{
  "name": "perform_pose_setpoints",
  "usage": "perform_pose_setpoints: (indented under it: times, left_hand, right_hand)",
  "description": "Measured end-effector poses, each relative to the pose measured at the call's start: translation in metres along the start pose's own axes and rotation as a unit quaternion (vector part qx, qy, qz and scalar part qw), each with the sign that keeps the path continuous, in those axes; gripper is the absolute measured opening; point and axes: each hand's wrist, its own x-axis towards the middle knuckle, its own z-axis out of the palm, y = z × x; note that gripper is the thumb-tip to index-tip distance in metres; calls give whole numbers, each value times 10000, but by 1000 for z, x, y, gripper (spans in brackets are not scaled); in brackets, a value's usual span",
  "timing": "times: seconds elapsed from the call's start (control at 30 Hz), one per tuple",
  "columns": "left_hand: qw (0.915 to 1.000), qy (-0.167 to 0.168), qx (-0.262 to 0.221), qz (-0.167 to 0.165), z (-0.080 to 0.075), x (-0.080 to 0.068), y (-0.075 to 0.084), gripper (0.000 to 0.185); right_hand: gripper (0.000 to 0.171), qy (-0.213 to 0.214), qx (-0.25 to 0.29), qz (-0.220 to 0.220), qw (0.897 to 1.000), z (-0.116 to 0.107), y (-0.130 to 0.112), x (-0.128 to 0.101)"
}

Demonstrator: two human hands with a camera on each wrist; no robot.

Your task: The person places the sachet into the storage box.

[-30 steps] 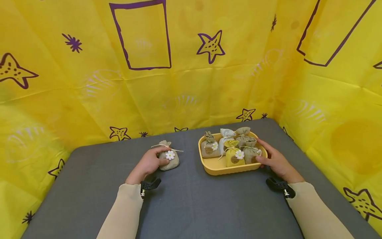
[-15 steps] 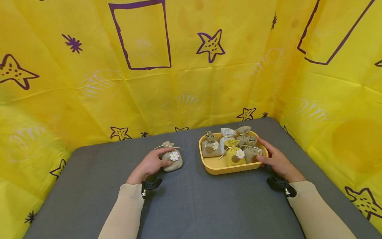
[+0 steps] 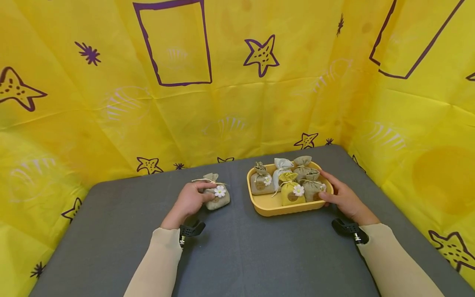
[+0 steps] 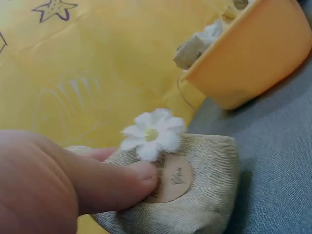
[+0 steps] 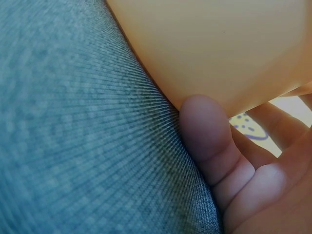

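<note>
Head view: left hand (image 3: 190,200) grips a small beige pouch (image 3: 218,197) on the grey table (image 3: 237,251), fingers curled over its top and thumb against its front. Pouch sits toward the back edge of the table, left of centre, just beside the yellow tray (image 3: 276,207) but apart from it. It has a white flower (image 3: 220,191) on the front and a string tie at the neck. Left wrist view: thumb (image 4: 105,183) presses on a round tan label (image 4: 170,181) under the flower (image 4: 153,132), tray wall (image 4: 253,61) close behind. Right hand (image 3: 344,199) holds the tray's right end, fingers curved along the rim, thumb at the near corner. Right wrist view: thumb (image 5: 207,136) pressed to the tray's outer wall (image 5: 219,44) where it meets the table (image 5: 73,126); the other fingers (image 5: 282,119) reach behind the tray. Tray sits near the back right corner of the table and holds several pouches: a yellow pouch (image 3: 291,194) with a flower in front, a white pouch (image 3: 281,170) at the back, and beige ones around them. Yellow cloth (image 3: 237,82) with purple stars hangs behind and to both sides.
</note>
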Motion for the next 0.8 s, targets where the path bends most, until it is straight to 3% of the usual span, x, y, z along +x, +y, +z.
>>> perform_pose_setpoints:
  times: [0.23, 0.43, 0.63, 0.8]
  left_hand:
    - [9989, 445, -68, 144, -1, -1, 8, 23]
    - [9929, 750, -348, 854, 16, -2, 46, 14]
    - [9892, 551, -253, 1334, 44, 8, 91, 14]
    - [9889, 302, -333, 1415, 65, 14, 108, 13]
  right_hand:
    - [75, 6, 11, 53, 10000, 0, -1, 0]
    - [76, 4, -36, 65, 10000, 0, -1, 2]
    - [75, 17, 92, -13, 10000, -1, 3, 2]
    - [75, 13, 139, 26, 9999, -1, 4, 1]
